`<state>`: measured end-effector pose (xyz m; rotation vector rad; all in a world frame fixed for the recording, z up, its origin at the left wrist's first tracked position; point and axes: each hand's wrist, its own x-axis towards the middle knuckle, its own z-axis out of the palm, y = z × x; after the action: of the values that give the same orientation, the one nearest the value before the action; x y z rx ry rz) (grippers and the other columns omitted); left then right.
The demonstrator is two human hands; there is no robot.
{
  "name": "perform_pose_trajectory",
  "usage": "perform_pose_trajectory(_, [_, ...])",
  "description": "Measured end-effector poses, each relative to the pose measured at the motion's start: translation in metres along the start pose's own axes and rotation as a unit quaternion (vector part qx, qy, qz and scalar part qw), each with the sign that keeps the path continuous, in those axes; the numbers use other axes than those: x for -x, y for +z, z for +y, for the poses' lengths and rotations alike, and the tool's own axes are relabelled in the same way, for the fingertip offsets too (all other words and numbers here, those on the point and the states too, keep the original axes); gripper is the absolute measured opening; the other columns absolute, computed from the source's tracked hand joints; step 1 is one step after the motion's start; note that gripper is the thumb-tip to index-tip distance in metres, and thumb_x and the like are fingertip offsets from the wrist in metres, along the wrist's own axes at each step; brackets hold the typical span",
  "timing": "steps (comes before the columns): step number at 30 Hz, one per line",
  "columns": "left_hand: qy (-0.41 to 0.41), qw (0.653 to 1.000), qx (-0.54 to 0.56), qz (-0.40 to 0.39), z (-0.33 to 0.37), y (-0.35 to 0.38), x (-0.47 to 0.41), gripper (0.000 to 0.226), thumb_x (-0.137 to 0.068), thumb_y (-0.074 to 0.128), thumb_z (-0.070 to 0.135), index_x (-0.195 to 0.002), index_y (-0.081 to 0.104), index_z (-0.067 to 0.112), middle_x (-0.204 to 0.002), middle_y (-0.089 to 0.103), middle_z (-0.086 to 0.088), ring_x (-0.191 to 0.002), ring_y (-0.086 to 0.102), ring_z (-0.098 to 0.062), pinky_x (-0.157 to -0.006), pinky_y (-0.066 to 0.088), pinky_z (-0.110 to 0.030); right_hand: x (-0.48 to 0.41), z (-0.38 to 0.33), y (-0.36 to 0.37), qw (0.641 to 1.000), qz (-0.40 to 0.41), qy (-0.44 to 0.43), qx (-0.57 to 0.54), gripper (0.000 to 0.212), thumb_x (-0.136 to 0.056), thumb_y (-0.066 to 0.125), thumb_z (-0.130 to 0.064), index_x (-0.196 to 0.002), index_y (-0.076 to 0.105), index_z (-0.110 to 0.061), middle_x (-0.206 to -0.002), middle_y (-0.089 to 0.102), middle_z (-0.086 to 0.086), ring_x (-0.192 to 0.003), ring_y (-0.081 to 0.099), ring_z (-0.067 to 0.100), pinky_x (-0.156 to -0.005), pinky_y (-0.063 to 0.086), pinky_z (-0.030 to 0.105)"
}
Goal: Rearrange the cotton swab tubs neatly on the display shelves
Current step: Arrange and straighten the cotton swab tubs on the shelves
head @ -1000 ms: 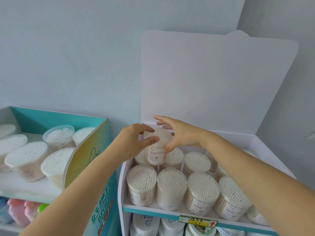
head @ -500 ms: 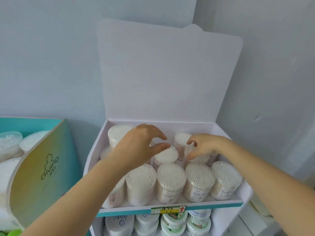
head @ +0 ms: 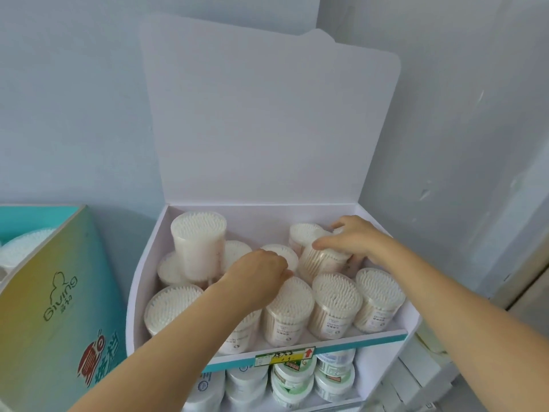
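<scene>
- Pale blue wall [head: 74, 114] behind a white display shelf [head: 356, 337]; the top tier is packed with cotton swab tubs.
- Grip: right hand [head: 353, 239] holds the back-right tub [head: 322, 264] from above, fingers curled over its lid; the tub appears tilted.
- Reach: left hand [head: 255, 282] dips mid-shelf, just behind the front row [head: 335, 304]; its fingers are hidden, so I cannot tell its grasp.
- Step judged: straightening the back row. Next: seat that tub upright, then deal with the stacked tub [head: 197, 242] back-left.
</scene>
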<state>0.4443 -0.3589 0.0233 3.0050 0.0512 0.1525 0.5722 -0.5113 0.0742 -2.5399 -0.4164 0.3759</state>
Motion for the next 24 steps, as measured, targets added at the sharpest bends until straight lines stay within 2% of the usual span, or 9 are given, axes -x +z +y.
perform_pose_trajectory(4, [-0.011, 1.0, 0.005, -0.006, 0.002, -0.001, 0.001, 0.044, -0.097, 0.037, 0.045, -0.115, 0.059, 0.011, -0.113, 0.062, -0.005, -0.101, 0.057, -0.022, -0.085, 0.046, -0.033, -0.006, 0.001, -0.004, 1.0, 0.009, -0.01, -0.024, 0.059, -0.061, 0.076, -0.053, -0.101, 0.064, -0.011, -0.098, 0.064, 0.007, -0.074, 0.065, 0.025, -0.071, 0.057, 0.04])
perform_pose_trajectory(6, [-0.022, 1.0, -0.002, -0.01, 0.004, -0.003, 0.001, 0.051, -0.093, 0.039, 0.054, -0.118, 0.057, 0.013, -0.115, 0.061, -0.004, -0.103, 0.056, -0.02, -0.084, 0.046, -0.032, -0.008, 0.001, -0.008, 0.999, 0.015, -0.019, -0.027, 0.063, -0.052, 0.072, -0.062, -0.09, 0.067, -0.011, -0.091, 0.067, 0.005, -0.079, 0.065, 0.021, -0.072, 0.057, 0.036])
perform_pose_trajectory(8, [-0.04, 0.999, -0.005, -0.009, 0.008, -0.005, 0.0, 0.059, -0.088, 0.042, 0.061, -0.124, 0.053, 0.015, -0.121, 0.06, -0.003, -0.107, 0.055, -0.02, -0.087, 0.046, -0.032, -0.012, 0.001, -0.015, 0.999, 0.02, -0.033, -0.029, 0.067, -0.048, 0.069, -0.064, -0.086, 0.069, -0.01, -0.09, 0.07, 0.006, -0.081, 0.066, 0.02, -0.07, 0.058, 0.035])
perform_pose_trajectory(11, [-0.081, 0.997, -0.009, 0.0, 0.017, -0.006, -0.005, 0.074, -0.08, 0.043, 0.071, -0.132, 0.041, 0.018, -0.124, 0.059, -0.001, -0.109, 0.056, -0.022, -0.087, 0.047, -0.035, -0.016, -0.003, -0.031, 0.997, 0.024, -0.073, -0.02, 0.054, -0.064, 0.07, -0.056, -0.087, 0.07, -0.007, -0.094, 0.07, 0.008, -0.084, 0.066, 0.02, -0.07, 0.057, 0.035])
perform_pose_trajectory(14, [-0.124, 0.992, -0.002, 0.02, 0.027, -0.009, -0.014, 0.085, -0.075, 0.037, 0.078, -0.135, 0.028, 0.019, -0.119, 0.062, -0.001, -0.107, 0.058, -0.023, -0.087, 0.049, -0.039, -0.018, -0.008, -0.045, 0.993, 0.029, -0.114, 0.0, 0.058, -0.068, 0.064, -0.062, -0.091, 0.069, -0.008, -0.094, 0.069, 0.006, -0.083, 0.066, 0.021, -0.069, 0.058, 0.036])
perform_pose_trajectory(18, [-0.126, 0.968, 0.184, 0.119, 0.051, -0.012, -0.029, 0.094, -0.07, 0.058, 0.071, -0.14, 0.023, 0.02, -0.13, 0.05, 0.002, -0.119, 0.047, -0.018, -0.094, 0.042, -0.034, -0.019, -0.009, -0.054, 0.992, -0.064, -0.11, -0.005, 0.073, -0.059, 0.053, -0.076, -0.097, 0.066, -0.014, -0.094, 0.068, 0.005, -0.078, 0.07, 0.024, -0.073, 0.06, 0.036])
perform_pose_trajectory(21, [-0.15, 0.932, 0.279, 0.175, 0.067, -0.013, -0.039, 0.078, -0.068, 0.074, 0.053, -0.127, 0.037, 0.019, -0.116, 0.054, 0.007, -0.104, 0.054, -0.012, -0.084, 0.045, -0.026, -0.019, -0.004, -0.06, 0.985, -0.127, -0.113, -0.001, 0.076, -0.064, 0.046, -0.08, -0.101, 0.066, -0.018, -0.098, 0.069, 0.006, -0.077, 0.069, 0.023, -0.072, 0.059, 0.034])
perform_pose_trajectory(22, [-0.17, 0.913, 0.327, 0.173, 0.069, -0.012, -0.041, 0.074, -0.067, 0.076, 0.049, -0.124, 0.04, 0.019, -0.112, 0.056, 0.008, -0.098, 0.057, -0.009, -0.08, 0.046, -0.023, -0.02, 0.0, -0.064, 0.982, -0.145, -0.124, -0.003, 0.072, -0.072, 0.044, -0.079, -0.105, 0.066, -0.018, -0.099, 0.068, 0.005, -0.079, 0.068, 0.022, -0.073, 0.058, 0.033])
perform_pose_trajectory(24, [-0.192, 0.845, 0.479, 0.138, 0.071, -0.012, -0.043, 0.073, -0.064, 0.078, 0.048, -0.121, 0.047, 0.016, -0.108, 0.063, 0.006, -0.094, 0.063, -0.008, -0.08, 0.05, -0.022, -0.023, 0.008, -0.074, 0.964, -0.2, -0.172, -0.04, 0.065, -0.08, 0.045, -0.072, -0.116, 0.061, -0.021, -0.109, 0.066, 0.0, -0.096, 0.063, 0.018, -0.09, 0.052, 0.036])
